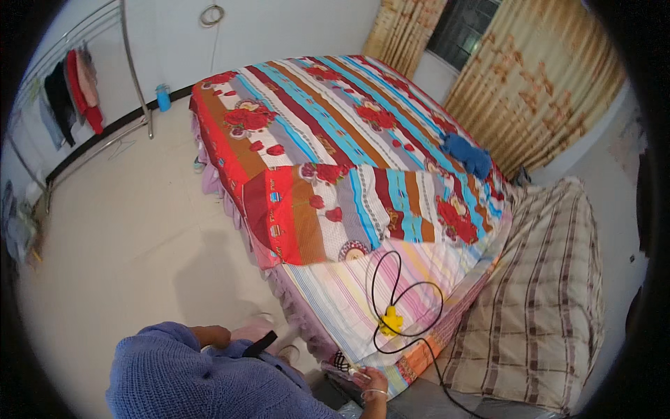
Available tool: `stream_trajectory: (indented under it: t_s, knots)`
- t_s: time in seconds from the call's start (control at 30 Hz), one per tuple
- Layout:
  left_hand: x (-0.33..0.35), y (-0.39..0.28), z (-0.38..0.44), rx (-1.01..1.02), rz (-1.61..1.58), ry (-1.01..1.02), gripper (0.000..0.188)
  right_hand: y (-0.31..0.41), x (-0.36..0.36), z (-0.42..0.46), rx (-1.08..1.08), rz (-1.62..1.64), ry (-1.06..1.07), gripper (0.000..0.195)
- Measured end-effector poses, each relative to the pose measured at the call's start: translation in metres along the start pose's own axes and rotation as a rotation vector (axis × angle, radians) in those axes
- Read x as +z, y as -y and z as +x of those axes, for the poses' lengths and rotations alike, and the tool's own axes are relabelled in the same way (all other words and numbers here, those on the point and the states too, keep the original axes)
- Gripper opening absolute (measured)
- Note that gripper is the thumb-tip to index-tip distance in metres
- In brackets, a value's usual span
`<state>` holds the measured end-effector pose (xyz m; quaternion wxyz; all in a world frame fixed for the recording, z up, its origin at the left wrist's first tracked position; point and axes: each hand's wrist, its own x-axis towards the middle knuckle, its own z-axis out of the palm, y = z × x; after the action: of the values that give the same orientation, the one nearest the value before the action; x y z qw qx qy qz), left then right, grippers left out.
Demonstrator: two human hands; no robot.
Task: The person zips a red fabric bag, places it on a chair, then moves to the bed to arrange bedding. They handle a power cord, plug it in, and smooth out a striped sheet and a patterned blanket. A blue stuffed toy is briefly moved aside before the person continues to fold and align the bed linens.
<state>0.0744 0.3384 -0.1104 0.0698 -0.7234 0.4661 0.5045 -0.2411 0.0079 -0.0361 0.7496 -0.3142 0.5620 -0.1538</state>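
Observation:
My left hand [214, 335] is beside my blue knit sweater [172, 372], its fingers bent and partly hidden. Whether it holds anything cannot be made out. At the near corner of the bed, my right hand [370, 381], with a bracelet at its wrist, has its fingers on a small pale object [355, 373] too blurred to name. Just beyond it, a yellow power socket block [390, 321] lies on the striped bed sheet [335, 285]. Its black cable [441, 298] loops over the sheet and runs off the near edge.
A floral striped cover [314, 125] spreads over the bed, its near end folded back. Blue cloth [468, 153] lies near the far right side. A checked cloth [539, 298] drapes something at right. Leftward are a metal clothes rack [125, 63] and a blue bottle [163, 99].

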Motion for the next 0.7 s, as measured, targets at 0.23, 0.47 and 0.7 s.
stream_trajectory:
  t_s: [0.23,0.47,0.7]
  knots:
    - [0.017,0.071,0.006,0.074,-0.045,-0.030,0.031,-0.013,0.044,-0.014,-0.012,-0.204,-0.019,0.018]
    - [-0.014,0.206,-0.089,-0.163,-0.295,-0.278,0.033,-0.032,0.206,0.031,0.022,-0.285,0.070,0.021]
    - [-0.088,0.329,-0.212,-0.327,-0.585,-0.573,0.028,-0.022,0.482,-0.009,0.135,-0.787,0.457,0.023]
